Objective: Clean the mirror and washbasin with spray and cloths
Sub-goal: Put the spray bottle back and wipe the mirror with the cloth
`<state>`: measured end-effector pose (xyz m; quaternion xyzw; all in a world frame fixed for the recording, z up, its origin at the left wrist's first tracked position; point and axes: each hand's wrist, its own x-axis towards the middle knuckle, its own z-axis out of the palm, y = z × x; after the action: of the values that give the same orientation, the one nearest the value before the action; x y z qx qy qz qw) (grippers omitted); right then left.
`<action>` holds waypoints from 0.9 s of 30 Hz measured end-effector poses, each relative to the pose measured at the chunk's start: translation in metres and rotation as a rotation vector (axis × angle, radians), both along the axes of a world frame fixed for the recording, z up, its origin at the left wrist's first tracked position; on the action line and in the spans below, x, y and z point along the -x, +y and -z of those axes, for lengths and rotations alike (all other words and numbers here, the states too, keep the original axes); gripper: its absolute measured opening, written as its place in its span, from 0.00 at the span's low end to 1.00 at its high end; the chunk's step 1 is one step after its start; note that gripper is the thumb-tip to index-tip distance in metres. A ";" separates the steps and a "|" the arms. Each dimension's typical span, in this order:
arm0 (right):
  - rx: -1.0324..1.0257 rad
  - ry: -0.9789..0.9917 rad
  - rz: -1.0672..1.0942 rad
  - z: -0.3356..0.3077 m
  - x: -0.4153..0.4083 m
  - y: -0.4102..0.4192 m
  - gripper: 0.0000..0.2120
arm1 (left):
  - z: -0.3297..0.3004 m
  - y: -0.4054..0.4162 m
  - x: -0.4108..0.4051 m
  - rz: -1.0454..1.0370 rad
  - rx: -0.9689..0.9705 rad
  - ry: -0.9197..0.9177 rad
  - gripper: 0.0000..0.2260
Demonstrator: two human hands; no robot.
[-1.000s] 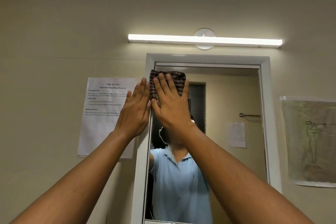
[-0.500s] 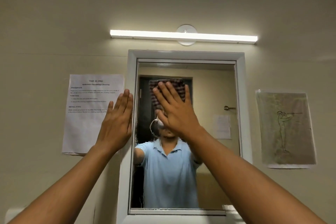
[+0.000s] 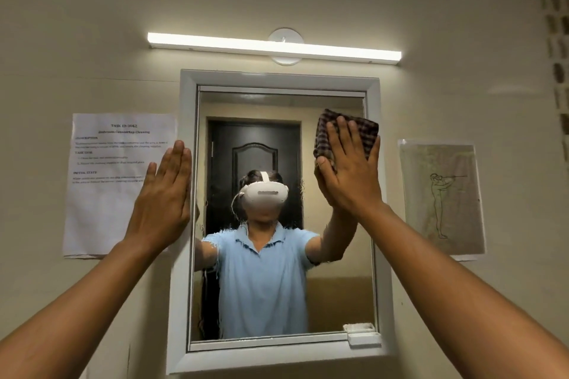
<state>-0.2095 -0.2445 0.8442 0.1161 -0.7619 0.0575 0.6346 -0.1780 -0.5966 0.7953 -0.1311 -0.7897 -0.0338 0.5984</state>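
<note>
A wall mirror (image 3: 271,301) in a white frame (image 3: 184,286) fills the middle of the head view. My right hand (image 3: 349,172) presses a dark checked cloth (image 3: 363,129) flat against the glass near the upper right corner. My left hand (image 3: 166,197) lies flat with fingers together on the frame's left side, holding nothing. Wet streaks and droplets show on the glass around mid height. The washbasin and spray are out of view.
A lit tube light (image 3: 274,48) hangs above the mirror. A printed task sheet (image 3: 114,169) is taped to the wall on the left, a drawing (image 3: 441,197) on the right. A small white block (image 3: 363,338) sits at the frame's lower right corner.
My right hand has slid the cloth from the mirror's upper left across to the upper right. My left hand stays flat on the left frame. The view has dropped and pulled back.
</note>
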 end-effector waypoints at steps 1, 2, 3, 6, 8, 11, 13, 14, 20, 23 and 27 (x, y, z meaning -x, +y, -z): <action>0.009 -0.004 0.000 0.009 -0.001 0.000 0.32 | 0.000 0.000 0.000 -0.002 0.000 0.001 0.32; 0.020 -0.009 0.002 0.018 -0.002 -0.002 0.32 | 0.000 -0.001 0.000 -0.004 0.002 0.001 0.32; 0.030 -0.013 0.004 0.029 -0.004 -0.003 0.32 | 0.001 -0.001 -0.001 -0.006 0.004 0.001 0.32; 0.061 -0.021 0.022 0.065 -0.007 -0.007 0.32 | 0.002 -0.001 -0.002 -0.003 0.004 -0.002 0.32; 0.083 -0.032 0.040 0.086 -0.007 -0.012 0.32 | 0.003 -0.001 -0.002 0.001 0.000 -0.008 0.32; 0.115 -0.046 0.052 0.096 -0.008 -0.023 0.32 | 0.006 0.000 -0.002 0.003 -0.013 -0.013 0.32; 0.121 -0.050 0.047 0.089 -0.008 -0.032 0.33 | 0.007 -0.001 -0.001 0.003 -0.015 -0.014 0.32; 0.115 -0.047 0.042 0.083 -0.007 -0.038 0.33 | 0.007 -0.001 -0.001 0.003 -0.016 -0.015 0.32; 0.054 -0.008 -0.004 0.026 -0.005 -0.098 0.32 | 0.009 -0.003 0.000 0.019 -0.014 -0.015 0.33; -0.008 -0.008 -0.001 -0.001 -0.004 -0.138 0.32 | 0.010 -0.003 -0.001 0.032 -0.010 -0.021 0.33; -0.116 -0.008 -0.057 -0.006 -0.009 -0.188 0.33 | 0.015 -0.002 -0.003 0.047 0.000 -0.024 0.30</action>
<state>-0.2009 -0.4320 0.8507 0.1740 -0.7630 0.0319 0.6218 -0.1746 -0.5988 0.7807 -0.1493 -0.7936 -0.0497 0.5877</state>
